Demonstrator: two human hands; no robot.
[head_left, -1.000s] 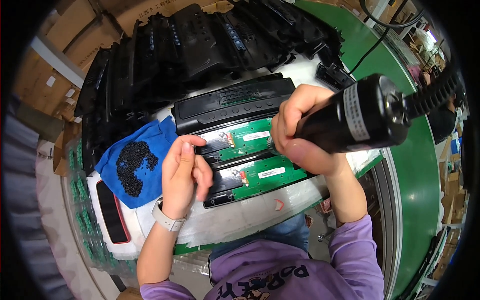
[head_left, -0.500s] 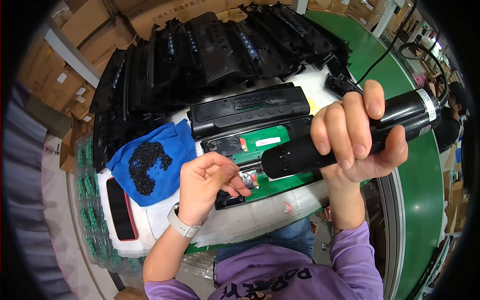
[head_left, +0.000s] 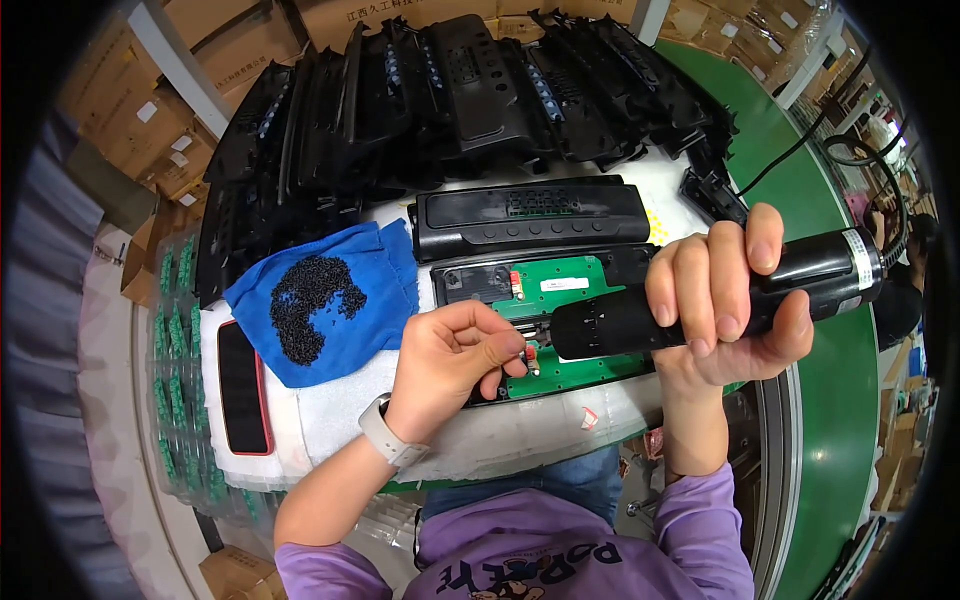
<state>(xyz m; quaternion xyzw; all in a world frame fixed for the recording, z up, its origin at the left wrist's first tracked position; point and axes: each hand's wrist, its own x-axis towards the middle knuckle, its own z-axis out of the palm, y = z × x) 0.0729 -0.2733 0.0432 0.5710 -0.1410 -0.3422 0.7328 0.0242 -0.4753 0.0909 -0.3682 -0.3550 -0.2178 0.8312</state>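
My right hand (head_left: 715,295) is wrapped around a black corded electric screwdriver (head_left: 605,322), held nearly level with its nose toward the left. At that nose, my left hand (head_left: 450,355) has thumb and forefinger pinched together by the bit (head_left: 538,335). Whatever small thing lies between those fingertips cannot be made out. Beneath both hands are black plastic housings (head_left: 468,283) with green circuit boards (head_left: 580,377) in them, partly covered by the hands and the tool. A closed black housing (head_left: 530,222) lies just beyond.
Small black screws (head_left: 300,305) are heaped on a blue cloth (head_left: 385,335) at the left. A red-edged phone (head_left: 243,390) lies near it. Several black plastic shells (head_left: 480,90) stand along the back. The tool's cable (head_left: 895,215) curls up at the right. Plastic trays (head_left: 180,400) hold green parts.
My left hand has moved right and up to the screwdriver's nose, its fingers now pinched at the bit. The view has shifted slightly; the right hand keeps its hold on the screwdriver.
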